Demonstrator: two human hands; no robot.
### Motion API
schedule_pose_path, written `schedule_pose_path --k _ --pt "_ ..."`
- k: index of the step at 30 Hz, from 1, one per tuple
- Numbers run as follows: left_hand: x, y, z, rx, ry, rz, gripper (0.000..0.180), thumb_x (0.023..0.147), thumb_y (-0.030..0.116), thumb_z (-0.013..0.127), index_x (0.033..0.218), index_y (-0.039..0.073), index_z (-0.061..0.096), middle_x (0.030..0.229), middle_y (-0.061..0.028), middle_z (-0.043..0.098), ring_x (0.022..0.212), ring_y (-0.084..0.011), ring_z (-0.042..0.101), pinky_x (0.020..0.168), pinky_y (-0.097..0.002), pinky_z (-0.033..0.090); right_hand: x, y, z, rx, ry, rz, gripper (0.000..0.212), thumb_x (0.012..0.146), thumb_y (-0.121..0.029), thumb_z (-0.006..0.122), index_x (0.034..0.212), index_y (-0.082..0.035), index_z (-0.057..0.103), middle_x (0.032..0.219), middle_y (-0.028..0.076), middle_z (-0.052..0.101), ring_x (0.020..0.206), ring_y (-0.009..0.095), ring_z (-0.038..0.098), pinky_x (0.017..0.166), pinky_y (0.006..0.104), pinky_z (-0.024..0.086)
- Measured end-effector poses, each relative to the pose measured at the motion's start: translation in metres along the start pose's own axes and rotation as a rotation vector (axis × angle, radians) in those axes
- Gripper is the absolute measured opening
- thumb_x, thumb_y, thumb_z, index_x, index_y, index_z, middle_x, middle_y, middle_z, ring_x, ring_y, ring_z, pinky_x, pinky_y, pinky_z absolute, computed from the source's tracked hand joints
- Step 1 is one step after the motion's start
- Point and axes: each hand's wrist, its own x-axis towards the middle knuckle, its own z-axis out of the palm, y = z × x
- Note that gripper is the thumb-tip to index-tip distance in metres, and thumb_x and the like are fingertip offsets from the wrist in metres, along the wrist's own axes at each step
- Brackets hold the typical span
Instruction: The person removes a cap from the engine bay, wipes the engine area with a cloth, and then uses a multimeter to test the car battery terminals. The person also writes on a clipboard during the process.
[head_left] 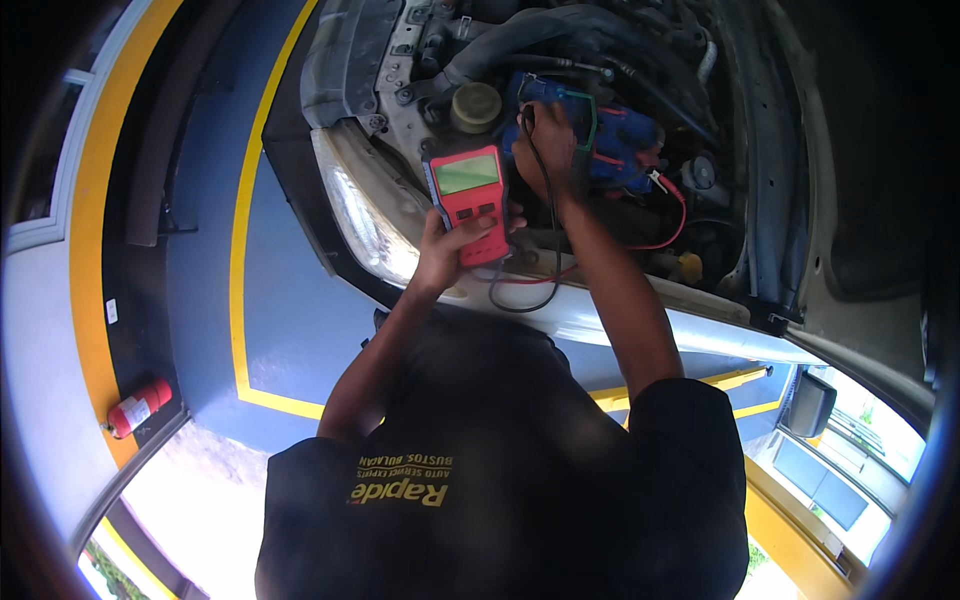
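My left hand is wrapped round a red handheld battery tester with a greenish screen, its thumb lying over the buttons. My right hand is closed on a black clamp at the near-left end of the blue car battery; the clamp's jaws are hidden. From this clamp a black cable loops down toward the tester. A red cable runs to another clamp, which sits at the battery's right end.
A round reservoir cap stands left of the battery, and a thick hose crosses behind. The headlight and the car's front edge lie nearest me. A yellow cap is at the right. On the far left is a fire extinguisher.
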Motion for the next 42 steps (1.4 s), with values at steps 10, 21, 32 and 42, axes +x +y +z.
schedule_pose_path --k 10,21,32,42 --pt "0.0 -0.007 -0.002 -0.001 -0.049 0.111 0.065 0.104 0.019 0.066 0.159 -0.001 0.038 0.137 -0.0238 0.067 0.114 -0.0441 0.078 0.093 -0.0513 0.068 -0.005 0.011 -0.064 0.172 -0.106 0.213 0.038 0.098 -0.019 0.083 0.132 -0.006 0.075 0.115 0.014 0.08 0.095 0.024 0.078 0.082 0.0405 0.061" --pt "-0.003 -0.007 0.002 0.05 -0.081 0.107 0.082 0.1 0.01 0.06 0.168 0.007 0.014 0.141 -0.0292 0.061 0.117 -0.048 0.076 0.096 -0.0545 0.067 -0.141 -0.036 -0.136 0.11 0.134 0.268 0.021 0.106 -0.009 0.073 0.126 -0.005 0.078 0.102 0.01 0.078 0.081 0.013 0.074 0.068 0.0303 0.058" --pt "-0.002 -0.008 0.004 0.112 -0.127 0.118 0.084 0.097 0.011 0.062 0.166 0.007 0.014 0.139 -0.0279 0.063 0.107 -0.0454 0.079 0.089 -0.0514 0.069 -0.148 -0.04 -0.129 0.205 0.114 -0.055 0.025 0.098 -0.004 0.079 0.123 -0.006 0.077 0.1 0.01 0.077 0.076 0.019 0.075 0.066 0.033 0.061" --pt "-0.004 -0.006 -0.001 0.099 -0.132 0.052 0.088 0.092 0.007 0.061 0.168 0.006 0.015 0.137 -0.0269 0.065 0.108 -0.0445 0.078 0.093 -0.052 0.068 -0.146 -0.059 -0.125 0.373 0.117 0.043 0.03 0.099 -0.012 0.081 0.127 -0.003 0.075 0.101 0.01 0.078 0.083 0.021 0.078 0.074 0.036 0.062"
